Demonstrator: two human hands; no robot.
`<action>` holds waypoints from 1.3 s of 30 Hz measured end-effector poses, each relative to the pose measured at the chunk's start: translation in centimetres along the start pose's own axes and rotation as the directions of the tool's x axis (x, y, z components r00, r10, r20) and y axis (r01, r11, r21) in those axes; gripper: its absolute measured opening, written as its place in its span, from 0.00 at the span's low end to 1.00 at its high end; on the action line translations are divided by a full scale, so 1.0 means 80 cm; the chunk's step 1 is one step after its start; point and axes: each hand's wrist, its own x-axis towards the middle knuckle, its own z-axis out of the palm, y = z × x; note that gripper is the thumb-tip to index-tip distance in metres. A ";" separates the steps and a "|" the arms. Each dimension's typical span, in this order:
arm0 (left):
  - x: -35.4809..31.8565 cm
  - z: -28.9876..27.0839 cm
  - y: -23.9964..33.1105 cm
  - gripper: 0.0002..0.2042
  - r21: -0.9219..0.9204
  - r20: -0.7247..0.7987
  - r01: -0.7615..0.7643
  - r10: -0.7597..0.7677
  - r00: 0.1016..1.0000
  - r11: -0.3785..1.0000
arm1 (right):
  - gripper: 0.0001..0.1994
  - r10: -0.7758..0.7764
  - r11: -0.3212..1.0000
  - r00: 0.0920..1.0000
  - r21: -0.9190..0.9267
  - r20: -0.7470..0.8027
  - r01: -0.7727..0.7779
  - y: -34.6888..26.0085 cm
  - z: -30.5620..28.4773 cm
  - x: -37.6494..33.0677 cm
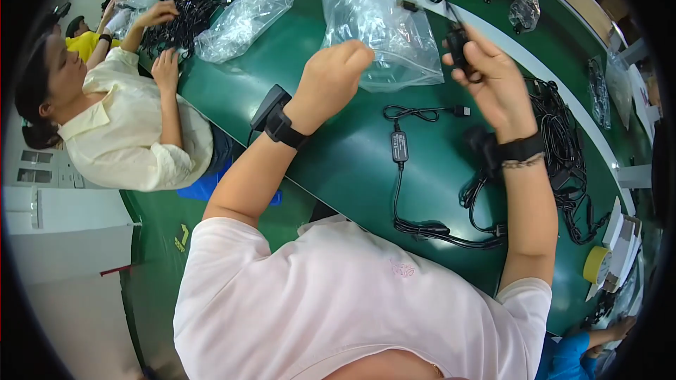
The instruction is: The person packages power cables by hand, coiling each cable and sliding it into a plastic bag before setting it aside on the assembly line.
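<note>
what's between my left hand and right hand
In the head view, a clear plastic bag lies on the green table between the left hand and right hand.

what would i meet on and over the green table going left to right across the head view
pile of black cables → crumpled clear plastic bag → left hand → inline box of the flat-lying USB cable → right hand, holding a black cable → yellow tape roll
</note>
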 end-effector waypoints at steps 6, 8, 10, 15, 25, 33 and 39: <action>0.012 0.002 0.001 0.08 0.165 0.070 -0.234 0.225 0.972 0.958 | 0.22 0.248 0.951 0.964 0.214 -0.090 -0.225 0.061 0.003 0.022; 0.013 0.016 0.002 0.13 0.244 0.126 -0.174 0.147 0.981 0.954 | 0.22 0.304 0.939 0.947 0.205 -0.108 -0.278 0.070 -0.003 0.026; 0.008 0.034 -0.002 0.22 0.351 0.010 -0.088 0.090 0.996 0.932 | 0.22 0.298 0.940 0.950 0.202 -0.095 -0.275 0.074 -0.008 0.028; 0.011 0.062 -0.008 0.21 0.316 0.155 -0.041 -0.009 0.988 0.948 | 0.22 0.289 0.943 0.955 0.194 -0.069 -0.271 0.075 -0.010 0.024; 0.007 0.065 -0.042 0.05 0.291 0.175 0.104 -0.160 0.971 0.951 | 0.21 0.185 0.955 0.983 0.241 -0.022 -0.174 0.067 -0.016 0.018; 0.005 0.036 -0.028 0.22 0.144 0.310 0.263 -0.296 0.904 0.954 | 0.22 0.011 0.978 1.000 0.206 0.026 -0.016 0.024 0.006 0.012; 0.003 0.031 -0.050 0.15 0.148 0.324 0.263 -0.298 0.898 0.953 | 0.21 0.005 0.990 0.971 0.136 0.239 -0.038 0.007 0.058 0.048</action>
